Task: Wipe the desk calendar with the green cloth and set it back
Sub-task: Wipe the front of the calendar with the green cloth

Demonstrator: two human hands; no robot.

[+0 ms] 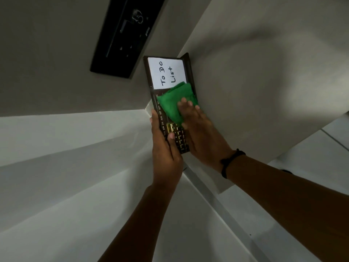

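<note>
**K:** Hands status?

**R:** Left hand (164, 148) wrapped round the near end of the desk calendar (170, 103), thumb on the front face over the number grid, fingers curled behind the left edge. Right hand (196, 127) flat, fingers spread, palm pressing the green cloth (174, 104) onto the face. Not gripping the cloth, only pinning it.

**K:** Where's the calendar?

**R:** Held up off any surface, long axis pointing away from the person, in front of a pale wall corner. Month strip runs down its left edge. White "To Do List" card (167, 73) fills the far half, uncovered. Cloth sits mid-face, just touching the card's near edge.

**K:** Handling?

**R:** Looks like a stiff, thin board, probably light; one hand carries it fine. Dark face may be glossy, so possibly slick. Gold slider (171, 127) near the thumb looks like a loose marker, so I'd go easy there. Card could lift or crease under the wipe. Best hold is the edges at one end, as now. Cloth is soft and bunched, conforms easily.

**K:** Progress?

**R:** Mid-wipe, I'd say. Set-back not yet done.
</note>
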